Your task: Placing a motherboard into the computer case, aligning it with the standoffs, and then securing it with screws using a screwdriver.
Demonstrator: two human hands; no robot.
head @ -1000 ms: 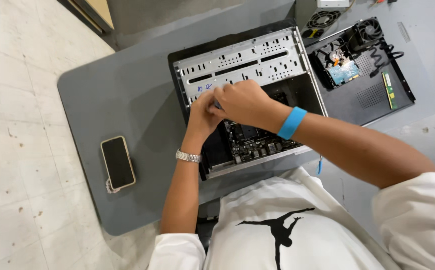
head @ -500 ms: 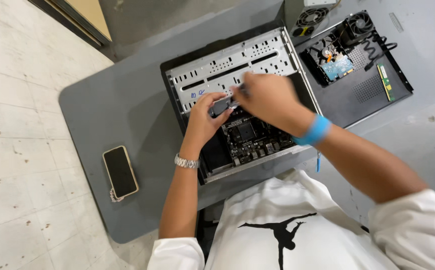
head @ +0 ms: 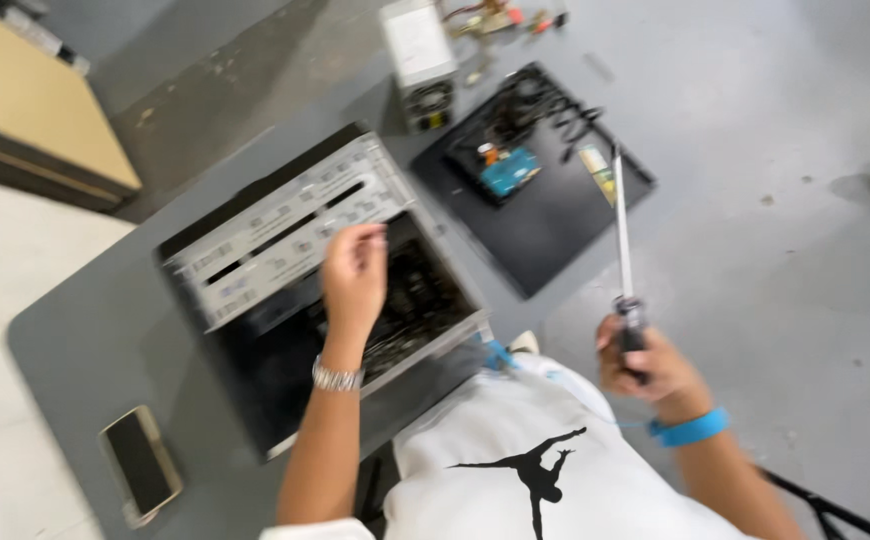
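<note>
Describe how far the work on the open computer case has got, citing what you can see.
Done: the computer case lies open, with parts on the black panel. In hand: the right hand holds a screwdriver away from the case; the left hand hovers over it. Left: the board inside remains, though blurred.

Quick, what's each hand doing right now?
Left hand: over the open computer case, fingers curled; too blurred to tell if it holds anything.
Right hand: closed around a long screwdriver.

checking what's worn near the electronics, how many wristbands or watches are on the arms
2: a silver watch on the left hand's wrist over the open computer case, a blue wristband on the right hand's wrist.
</note>
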